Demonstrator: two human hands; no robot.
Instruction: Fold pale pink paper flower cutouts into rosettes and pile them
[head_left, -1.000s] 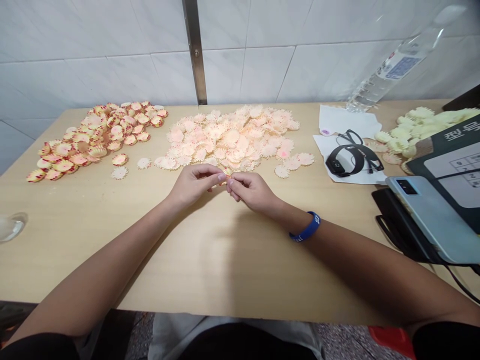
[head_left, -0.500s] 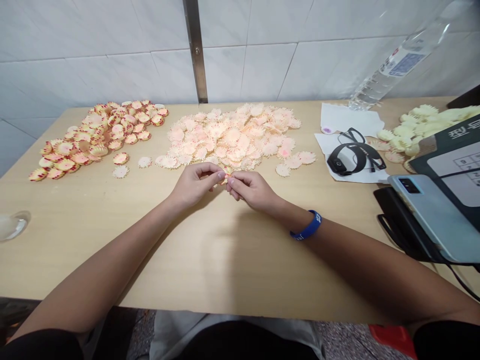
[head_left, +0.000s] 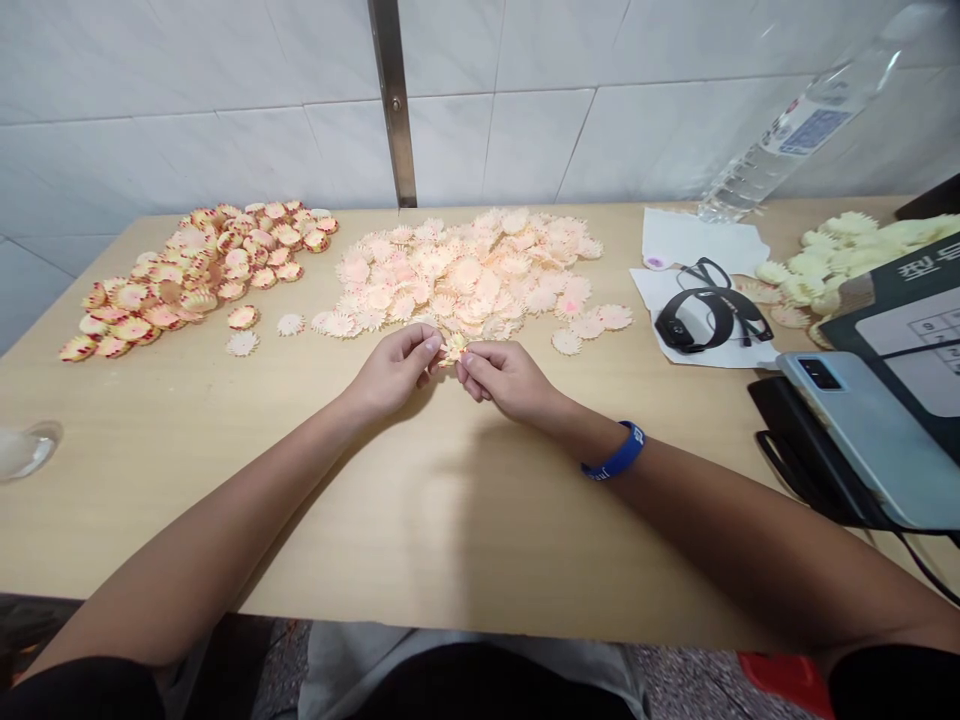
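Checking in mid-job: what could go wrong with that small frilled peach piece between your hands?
The small frilled peach piece is pinched between left hand and right hand; it could slip and vanish into the loose pale peach pile just ahead. A careless knuckle might also scatter that pile's near edge.

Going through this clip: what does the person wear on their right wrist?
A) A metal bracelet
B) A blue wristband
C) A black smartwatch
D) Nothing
B. A blue wristband circles the wrist behind the right hand, which pinches a scalloped piece.
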